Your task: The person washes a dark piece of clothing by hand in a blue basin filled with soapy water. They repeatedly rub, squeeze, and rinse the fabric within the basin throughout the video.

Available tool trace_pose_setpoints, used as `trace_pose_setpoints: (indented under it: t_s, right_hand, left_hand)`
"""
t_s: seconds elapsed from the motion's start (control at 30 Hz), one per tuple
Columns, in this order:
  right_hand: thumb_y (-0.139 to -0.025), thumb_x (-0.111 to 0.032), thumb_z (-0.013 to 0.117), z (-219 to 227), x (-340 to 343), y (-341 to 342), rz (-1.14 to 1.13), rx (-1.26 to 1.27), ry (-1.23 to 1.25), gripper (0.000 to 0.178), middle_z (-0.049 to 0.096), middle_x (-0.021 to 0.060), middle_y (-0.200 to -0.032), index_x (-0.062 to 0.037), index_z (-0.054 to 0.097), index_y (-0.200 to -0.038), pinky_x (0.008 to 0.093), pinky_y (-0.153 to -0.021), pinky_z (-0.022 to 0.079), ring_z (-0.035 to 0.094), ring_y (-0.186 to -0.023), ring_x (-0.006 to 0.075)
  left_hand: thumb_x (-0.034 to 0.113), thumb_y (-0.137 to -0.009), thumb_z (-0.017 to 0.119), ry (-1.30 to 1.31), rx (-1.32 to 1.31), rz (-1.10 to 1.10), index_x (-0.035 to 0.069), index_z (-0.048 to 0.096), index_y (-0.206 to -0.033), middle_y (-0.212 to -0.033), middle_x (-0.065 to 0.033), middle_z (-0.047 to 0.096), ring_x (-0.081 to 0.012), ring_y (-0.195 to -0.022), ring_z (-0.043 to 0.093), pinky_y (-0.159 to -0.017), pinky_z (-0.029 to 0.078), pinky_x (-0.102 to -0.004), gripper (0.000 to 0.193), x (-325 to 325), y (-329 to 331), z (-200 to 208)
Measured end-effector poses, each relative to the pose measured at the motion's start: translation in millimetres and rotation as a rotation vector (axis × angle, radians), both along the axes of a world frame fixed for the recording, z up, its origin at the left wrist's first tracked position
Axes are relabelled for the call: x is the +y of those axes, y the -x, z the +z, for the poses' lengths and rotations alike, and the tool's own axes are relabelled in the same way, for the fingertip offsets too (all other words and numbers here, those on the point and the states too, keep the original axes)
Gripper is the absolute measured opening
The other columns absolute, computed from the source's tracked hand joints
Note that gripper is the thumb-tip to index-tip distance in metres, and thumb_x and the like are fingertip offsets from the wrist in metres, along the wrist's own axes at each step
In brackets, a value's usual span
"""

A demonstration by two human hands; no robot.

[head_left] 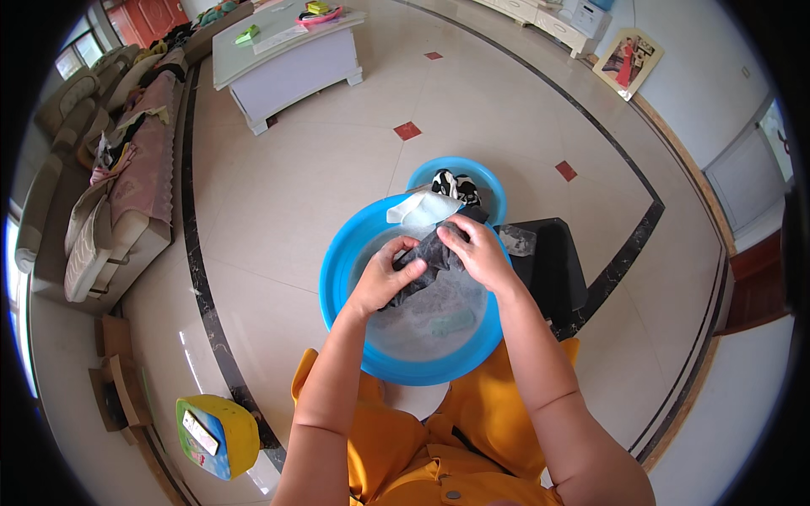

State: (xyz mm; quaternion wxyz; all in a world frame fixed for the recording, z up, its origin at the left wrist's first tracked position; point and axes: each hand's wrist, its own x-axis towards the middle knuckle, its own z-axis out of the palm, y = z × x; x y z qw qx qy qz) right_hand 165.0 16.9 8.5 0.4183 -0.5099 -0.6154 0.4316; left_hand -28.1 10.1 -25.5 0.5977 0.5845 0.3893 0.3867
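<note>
Both of my hands grip a wet, dark grey cloth [432, 256] above a large blue basin [336, 244]. My left hand [386, 274] closes on its left part, with the thumb on top. At the cloth's upper right, my right hand [475, 251] pinches it between thumb and fingers. Cloudy, soapy water [413, 325] fills the basin, and a pale green shape [452, 323] shows faintly in it. A white cloth [424, 208] lies over the far rim. What garment the grey cloth is, I cannot tell.
Behind the basin, a smaller blue basin [498, 181] holds black-and-white shoes [456, 185]. A black tray-like container [553, 261] with a clear plastic packet [516, 241] stands to the right. A yellow stool-like box [240, 434] sits lower left. Farther off are a low table [295, 72] and a sofa [148, 181].
</note>
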Motion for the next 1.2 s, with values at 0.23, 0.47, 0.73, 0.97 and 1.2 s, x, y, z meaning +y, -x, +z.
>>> trace_pose_setpoints:
  t_s: [0.23, 0.47, 0.73, 0.97, 1.2]
  right_hand:
    - [-0.086, -0.025, 0.063, 0, 1, 1, -0.197, -0.099, -0.126, 0.026, 0.061, 0.013, -0.075, -0.0001, 0.057, -0.092, 0.0309, -0.059, 0.044, 0.056, -0.062, 0.0204]
    - [-0.083, -0.023, 0.064, -16, -12, 37, -0.222, -0.266, -0.36, 0.026, 0.061, 0.0153, -0.077, -0.0072, 0.048, -0.097, 0.0401, -0.057, 0.046, 0.061, -0.069, 0.0342]
    - [-0.08, -0.025, 0.068, -27, -47, 73, -0.088, -0.325, -0.46, 0.03, 0.063, 0.0108, -0.076, -0.0093, 0.048, -0.095, 0.0363, -0.051, 0.049, 0.064, -0.063, 0.0304]
    - [-0.081, -0.022, 0.067, -30, -42, 70, -0.121, -0.419, -0.41, 0.026, 0.063, 0.0113, -0.072, -0.0086, 0.049, -0.094, 0.0383, -0.05, 0.049, 0.063, -0.061, 0.0323]
    - [-0.085, -0.02, 0.062, -28, -22, 55, -0.218, -0.342, -0.341, 0.021, 0.061, 0.0165, -0.066, -0.0039, 0.05, -0.092, 0.0405, -0.049, 0.046, 0.061, -0.06, 0.0355]
  left_hand:
    - [0.018, -0.087, 0.061, -0.229, 0.246, 0.099, 0.001, 0.054, -0.113, -0.105, -0.0061, 0.056, -0.0144, -0.097, 0.052, -0.085, 0.042, -0.0282, 0.032, 4, -4, -7]
    - [0.033, -0.094, 0.045, 0.363, -0.44, 0.561, 0.009, 0.056, -0.093, -0.084, 0.0011, 0.056, -0.0117, -0.08, 0.054, -0.077, 0.044, -0.0277, 0.027, -3, -32, -32]
    - [0.043, -0.09, 0.054, 0.614, -0.917, 0.468, 0.011, 0.051, -0.079, -0.069, 0.0018, 0.048, -0.0097, -0.062, 0.048, -0.056, 0.042, -0.0255, 0.034, -5, -32, -28]
    - [0.036, -0.096, 0.045, 0.349, -0.676, 0.391, 0.01, 0.05, -0.08, -0.071, 0.0023, 0.051, -0.0076, -0.065, 0.049, -0.057, 0.043, -0.0253, 0.031, -13, -34, -21]
    - [0.032, -0.096, 0.04, 0.228, -0.438, 0.416, 0.007, 0.056, -0.097, -0.086, 0.0005, 0.057, -0.0081, -0.075, 0.052, -0.065, 0.043, -0.0249, 0.03, -21, -44, -22]
